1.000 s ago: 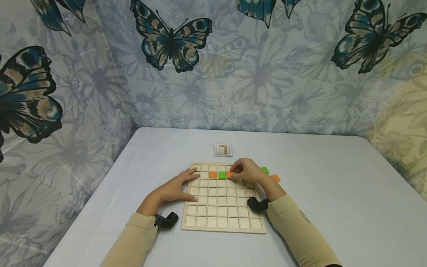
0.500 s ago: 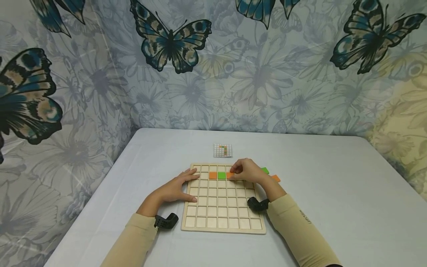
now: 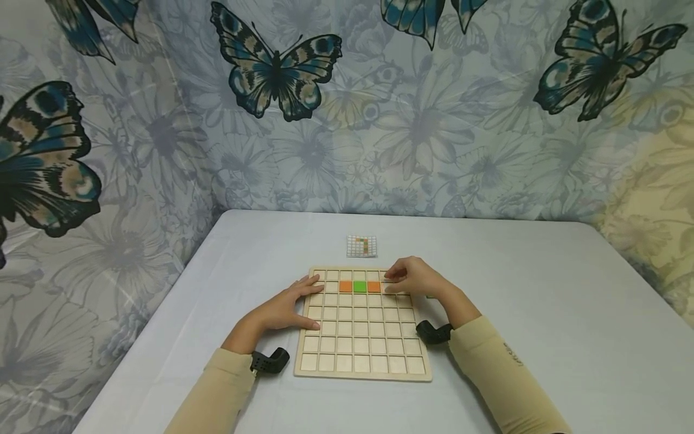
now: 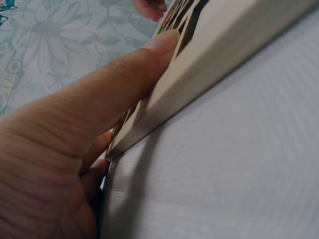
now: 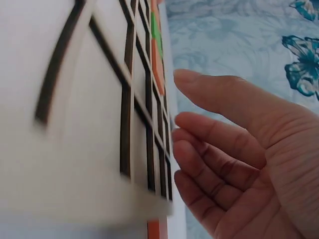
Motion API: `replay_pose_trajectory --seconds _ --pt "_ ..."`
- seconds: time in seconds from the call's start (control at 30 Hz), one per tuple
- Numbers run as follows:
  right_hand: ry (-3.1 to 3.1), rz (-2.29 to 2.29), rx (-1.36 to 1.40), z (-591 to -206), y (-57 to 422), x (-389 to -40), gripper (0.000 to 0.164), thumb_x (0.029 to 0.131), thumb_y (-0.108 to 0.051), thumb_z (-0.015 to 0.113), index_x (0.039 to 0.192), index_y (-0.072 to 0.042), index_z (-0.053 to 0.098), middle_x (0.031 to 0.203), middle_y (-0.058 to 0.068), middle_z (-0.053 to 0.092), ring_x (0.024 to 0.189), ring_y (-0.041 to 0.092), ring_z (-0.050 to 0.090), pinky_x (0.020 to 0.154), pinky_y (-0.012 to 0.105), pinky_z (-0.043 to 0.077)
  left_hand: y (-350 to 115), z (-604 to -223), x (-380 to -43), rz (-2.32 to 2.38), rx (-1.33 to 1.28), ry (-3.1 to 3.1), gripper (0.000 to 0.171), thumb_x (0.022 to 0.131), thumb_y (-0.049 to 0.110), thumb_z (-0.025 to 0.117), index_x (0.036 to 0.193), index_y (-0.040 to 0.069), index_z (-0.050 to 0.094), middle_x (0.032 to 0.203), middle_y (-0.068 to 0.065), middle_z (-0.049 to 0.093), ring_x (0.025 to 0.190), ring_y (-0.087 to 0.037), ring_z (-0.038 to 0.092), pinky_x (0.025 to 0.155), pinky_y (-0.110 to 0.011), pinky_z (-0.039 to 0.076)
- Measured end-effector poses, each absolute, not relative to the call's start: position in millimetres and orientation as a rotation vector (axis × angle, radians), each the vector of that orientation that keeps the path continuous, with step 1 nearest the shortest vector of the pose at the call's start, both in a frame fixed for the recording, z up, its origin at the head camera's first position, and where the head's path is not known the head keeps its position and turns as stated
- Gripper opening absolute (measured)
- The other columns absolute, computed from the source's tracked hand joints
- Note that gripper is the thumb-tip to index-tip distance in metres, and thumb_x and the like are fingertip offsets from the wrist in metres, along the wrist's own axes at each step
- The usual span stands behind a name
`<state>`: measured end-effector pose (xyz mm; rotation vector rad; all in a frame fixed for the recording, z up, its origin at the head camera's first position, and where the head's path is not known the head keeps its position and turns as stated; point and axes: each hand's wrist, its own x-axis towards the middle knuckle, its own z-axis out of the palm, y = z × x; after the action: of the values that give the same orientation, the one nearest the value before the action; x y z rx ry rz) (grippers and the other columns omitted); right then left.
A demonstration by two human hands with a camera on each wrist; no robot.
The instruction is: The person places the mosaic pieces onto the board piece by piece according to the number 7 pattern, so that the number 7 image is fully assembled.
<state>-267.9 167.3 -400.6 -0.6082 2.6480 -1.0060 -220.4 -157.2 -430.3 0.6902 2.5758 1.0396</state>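
A square wooden grid board lies flat on the table. Near its far side, one row holds an orange tile, a green tile and another orange tile, side by side. My left hand rests on the board's left edge with fingers spread, and in the left wrist view its thumb lies straight across the frame. My right hand hovers at the board's far right part, just right of the second orange tile. In the right wrist view its loosely bent fingers hold nothing.
A small printed grid card with coloured squares lies beyond the board. Past the board's edge, an orange piece shows in the right wrist view. My right hand and wrist mostly cover loose tiles on that side. A patterned cloth hangs behind the table.
My right hand has let go of the right orange tile and moved right, leaving that tile in its cell. It now covers the loose tiles beside the board. My left hand has stayed put.
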Motion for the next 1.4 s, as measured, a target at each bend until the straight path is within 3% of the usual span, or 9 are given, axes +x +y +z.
replay_pose_trajectory --seconds 0.3,0.63,0.9,1.17,1.4 --pt "2.658 -0.972 -0.665 -398.4 184.2 -263.1 0.031 0.078 -0.02 0.075 0.101 -0.001 0.068 0.104 0.012 0.067 0.095 0.025 0.063 0.085 0.038 0.053 -158.8 -431.2 -220.1 1.049 0.73 2.562 0.086 0.069 0.038 0.081 0.142 0.014 0.041 0.157 -0.003 0.017 0.145 -0.032 0.004 0.114 -0.057 0.011" --pt "2.715 -0.978 -0.676 -396.4 204.5 -255.7 0.027 0.077 -0.019 0.076 0.098 -0.003 0.071 0.093 0.007 0.068 0.08 0.014 0.059 0.072 0.031 0.05 -157.8 -428.7 -219.7 1.042 0.721 2.566 0.085 0.069 0.037 0.081 0.141 0.014 0.042 0.157 -0.003 0.018 0.146 -0.032 0.005 0.114 -0.057 0.011" --pt "2.775 -0.948 -0.645 -394.4 221.3 -252.6 0.024 0.079 -0.021 0.074 0.096 -0.005 0.072 0.096 0.007 0.07 0.092 0.024 0.063 0.08 0.041 0.052 -157.4 -427.8 -219.2 1.047 0.712 2.566 0.085 0.069 0.036 0.081 0.141 0.014 0.042 0.157 -0.003 0.018 0.146 -0.031 0.005 0.114 -0.057 0.011" --pt "2.758 -0.949 -0.583 -393.4 237.0 -249.4 0.029 0.078 -0.021 0.075 0.1 -0.003 0.07 0.103 0.013 0.068 0.1 0.033 0.06 0.064 0.028 0.053 -157.2 -427.5 -219.6 1.046 0.714 2.568 0.085 0.069 0.036 0.081 0.141 0.013 0.042 0.157 -0.003 0.018 0.146 -0.031 0.005 0.114 -0.057 0.012" --pt "2.791 -0.929 -0.614 -393.9 244.2 -245.6 0.027 0.077 -0.019 0.075 0.097 -0.001 0.07 0.098 0.012 0.07 0.096 0.03 0.062 0.08 0.042 0.053 -156.7 -427.4 -218.9 1.039 0.703 2.566 0.086 0.069 0.037 0.081 0.142 0.014 0.041 0.157 -0.003 0.017 0.146 -0.031 0.004 0.114 -0.057 0.012"
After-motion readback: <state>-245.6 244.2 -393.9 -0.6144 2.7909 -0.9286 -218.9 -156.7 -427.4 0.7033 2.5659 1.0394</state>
